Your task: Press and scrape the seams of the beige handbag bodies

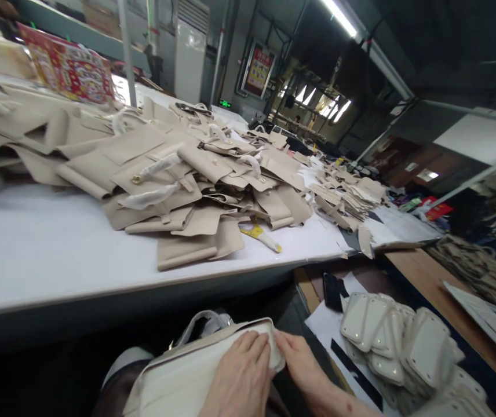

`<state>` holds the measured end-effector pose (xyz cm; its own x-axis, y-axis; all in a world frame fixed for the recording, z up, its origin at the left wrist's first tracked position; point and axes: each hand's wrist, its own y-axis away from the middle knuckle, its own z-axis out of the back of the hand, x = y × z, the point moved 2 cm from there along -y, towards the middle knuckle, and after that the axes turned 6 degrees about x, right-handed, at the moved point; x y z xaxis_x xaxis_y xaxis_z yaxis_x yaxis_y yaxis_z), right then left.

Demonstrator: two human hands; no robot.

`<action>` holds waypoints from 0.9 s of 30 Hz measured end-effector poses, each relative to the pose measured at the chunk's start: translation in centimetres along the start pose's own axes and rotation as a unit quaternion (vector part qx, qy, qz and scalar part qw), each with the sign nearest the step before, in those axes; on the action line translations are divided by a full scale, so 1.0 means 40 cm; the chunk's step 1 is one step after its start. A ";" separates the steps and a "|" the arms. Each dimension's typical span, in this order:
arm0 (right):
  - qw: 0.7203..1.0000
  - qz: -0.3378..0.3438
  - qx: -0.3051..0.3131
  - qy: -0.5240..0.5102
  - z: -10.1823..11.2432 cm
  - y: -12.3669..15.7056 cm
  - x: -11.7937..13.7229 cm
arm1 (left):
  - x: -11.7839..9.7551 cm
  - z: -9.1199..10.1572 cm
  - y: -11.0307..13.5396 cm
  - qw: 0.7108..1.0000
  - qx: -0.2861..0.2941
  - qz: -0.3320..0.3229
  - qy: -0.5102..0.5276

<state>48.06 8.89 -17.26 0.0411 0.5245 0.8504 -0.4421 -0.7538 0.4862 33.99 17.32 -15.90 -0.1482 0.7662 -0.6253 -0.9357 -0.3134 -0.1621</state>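
Observation:
A beige handbag (178, 382) with a pale base panel and a top handle rests on my lap, lying on its side. My left hand (241, 370) lies over the pale panel, its fingers held together and bent toward the bag's right corner. At that corner my right hand (298, 359) grips the edge, thumb and fingers closed on it. The two hands are close together. A grey-white handle (202, 321) with a gold-coloured fitting sticks up behind the bag. The undersides of my fingers are hidden.
Ahead, a long white table (78, 249) bears a heap of beige bag pieces (213, 162) with wrapped handles. Yellow-handled scissors (261, 236) lie near its edge. To my right are stacked pale rounded panels (426, 341), a black phone (332, 292) and black strips (356, 373).

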 end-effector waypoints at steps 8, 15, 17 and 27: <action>0.997 -0.043 0.067 0.001 -0.005 0.011 0.045 | 0.014 0.085 0.033 0.999 -0.018 -0.038 0.030; 0.994 -0.055 0.092 0.033 0.019 0.007 0.042 | 0.128 0.165 0.149 0.976 -0.169 0.129 -0.047; 0.992 -0.023 0.074 0.103 0.029 -0.008 0.048 | 0.144 0.185 0.168 0.971 -0.138 0.195 -0.032; 0.599 0.423 0.220 0.644 -0.100 -0.039 0.242 | 0.104 0.247 0.106 0.954 0.022 0.297 0.030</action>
<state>45.58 16.73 -10.60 -0.8806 -0.4615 0.1073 0.4735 -0.8483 0.2371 26.24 24.72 -11.64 -0.6398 0.4270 -0.6390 -0.7048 -0.6575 0.2664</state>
